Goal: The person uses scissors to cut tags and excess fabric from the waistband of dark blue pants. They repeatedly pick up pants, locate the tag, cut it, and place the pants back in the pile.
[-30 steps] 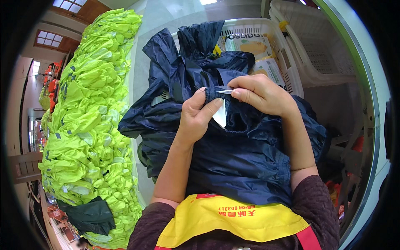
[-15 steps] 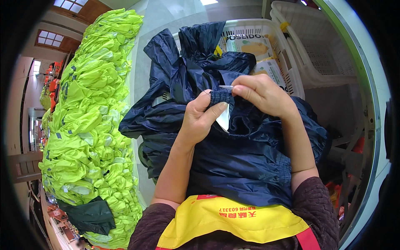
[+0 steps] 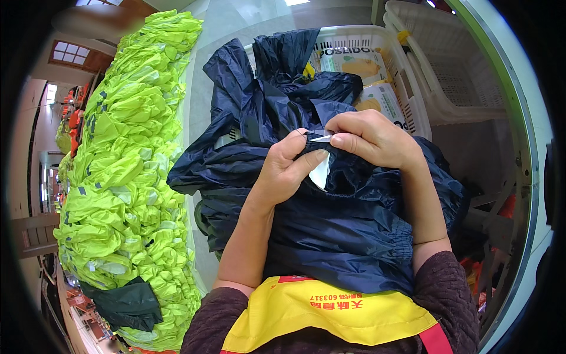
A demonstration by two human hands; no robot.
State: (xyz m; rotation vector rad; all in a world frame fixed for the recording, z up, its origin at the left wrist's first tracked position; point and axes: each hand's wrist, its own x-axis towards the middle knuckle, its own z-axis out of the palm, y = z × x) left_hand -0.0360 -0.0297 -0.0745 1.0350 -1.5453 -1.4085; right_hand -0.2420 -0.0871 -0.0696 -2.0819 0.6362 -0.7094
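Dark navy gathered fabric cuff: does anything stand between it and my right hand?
Only the slim silver pointed tool pinched in your right hand, its tip at the navy gathered fabric cuff; nothing else visible does.

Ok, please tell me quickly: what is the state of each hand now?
Left hand: closed, pinching gathered dark-blue fabric; a white piece shows below the thumb.
Right hand: closed, holding a small pointed tool at this fabric.

White basket with packages inside.
Left of it lies a yellow-green garment pile; right of it, a white crate.
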